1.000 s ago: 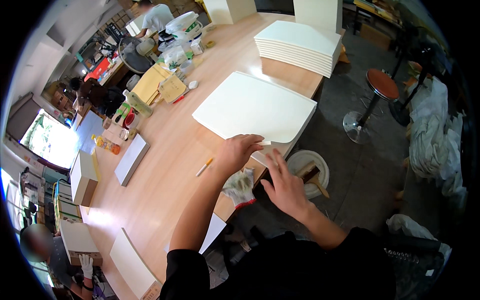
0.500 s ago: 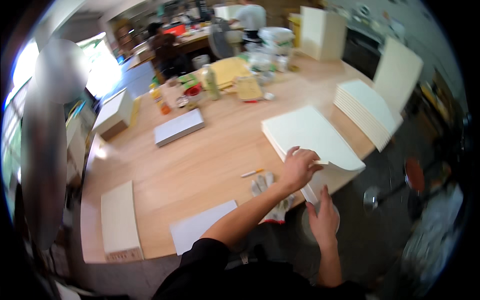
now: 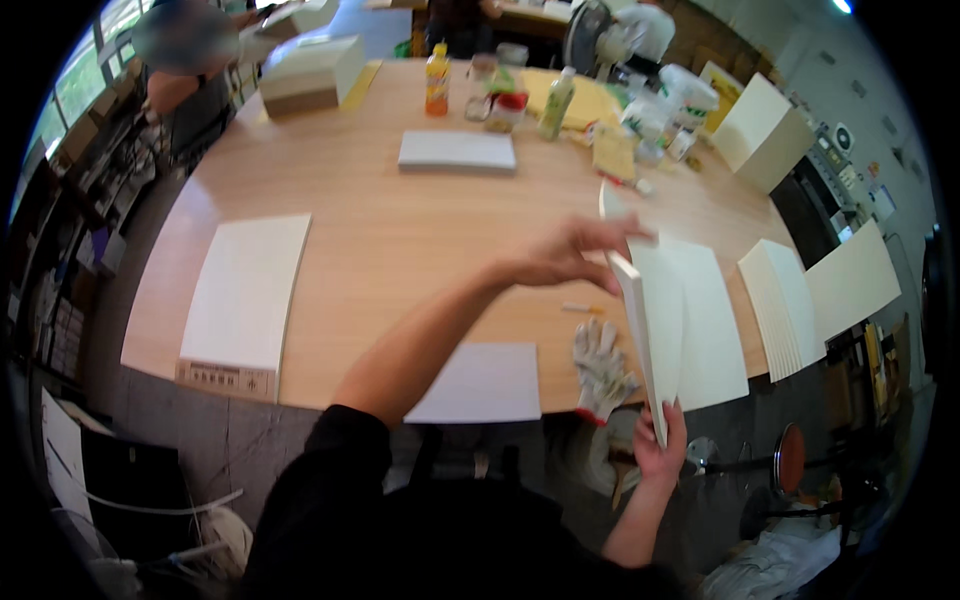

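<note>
My left hand (image 3: 570, 255) grips the top edge of a sheaf of white boards (image 3: 650, 320) that stands tilted up on its edge at the table's near right side. At the table's edge my right hand (image 3: 660, 445) holds the sheaf's bottom corner. Behind the raised sheaf, more white boards (image 3: 715, 330) lie flat on the wooden table (image 3: 400, 240). A pair of grey work gloves (image 3: 600, 370) and a small pen (image 3: 585, 310) lie just left of the sheaf.
A white sheet (image 3: 480, 385) lies at the near edge and a long flat white box (image 3: 245, 295) at the left. Fanned boards (image 3: 790, 300) sit on the right. Bottles (image 3: 437, 80), a white pack (image 3: 457, 150) and a carton (image 3: 310, 70) stand farther back. Another person (image 3: 185, 60) is at the far left; a stool (image 3: 790, 460) stands below right.
The sheaf of boards has been raised from lying flat to standing on edge, left hand at its top, right hand at its bottom. My view has swung left across the table.
</note>
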The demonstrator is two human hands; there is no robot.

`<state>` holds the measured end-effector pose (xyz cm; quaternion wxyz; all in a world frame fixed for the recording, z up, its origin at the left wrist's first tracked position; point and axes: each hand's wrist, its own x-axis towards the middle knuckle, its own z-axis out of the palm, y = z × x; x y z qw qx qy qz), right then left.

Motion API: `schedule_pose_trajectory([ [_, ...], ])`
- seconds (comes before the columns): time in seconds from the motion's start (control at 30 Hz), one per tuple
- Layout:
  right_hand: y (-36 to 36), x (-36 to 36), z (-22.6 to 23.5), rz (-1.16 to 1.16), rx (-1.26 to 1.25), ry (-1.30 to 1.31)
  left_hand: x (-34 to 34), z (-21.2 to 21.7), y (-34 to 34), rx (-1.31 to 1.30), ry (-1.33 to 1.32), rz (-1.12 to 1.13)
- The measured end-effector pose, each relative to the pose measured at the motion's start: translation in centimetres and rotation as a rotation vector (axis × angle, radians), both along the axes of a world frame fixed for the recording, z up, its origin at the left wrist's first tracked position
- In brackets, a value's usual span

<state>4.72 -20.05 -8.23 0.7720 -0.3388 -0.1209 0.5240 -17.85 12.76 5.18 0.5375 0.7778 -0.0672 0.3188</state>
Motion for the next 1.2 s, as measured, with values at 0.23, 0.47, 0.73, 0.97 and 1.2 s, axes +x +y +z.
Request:
schedule_pose_trajectory([
  [0.23, 13.8, -8.9, 3.0, 0.284, -0.02, -0.27, -20.2, -5.1, -1.7, -1.052, -0.036, 0.306],
  [0.47, 17.8, -8.8, -0.3, 0.618, -0.213, -0.595, -25.4, -13.1, -2.5, -1.045, 0.495, 0.701],
  [0.73, 17.0, -11.1, -0.8, 0.399, -0.315, -0.864, -25.3, -12.4, -3.2, -0.713, 0.744, 0.961],
  [0.97, 17.1, -11.8, 0.2, 0.406, -0.37, -0.916, -24.8, -12.0, -3.9, -0.698, 0.724, 1.088],
  [1.2, 16.7, -10.8, 0.3, 0.398, -0.431, -1.028, -26.7, -12.2, -10.8, -0.047, 0.859, 1.301],
])
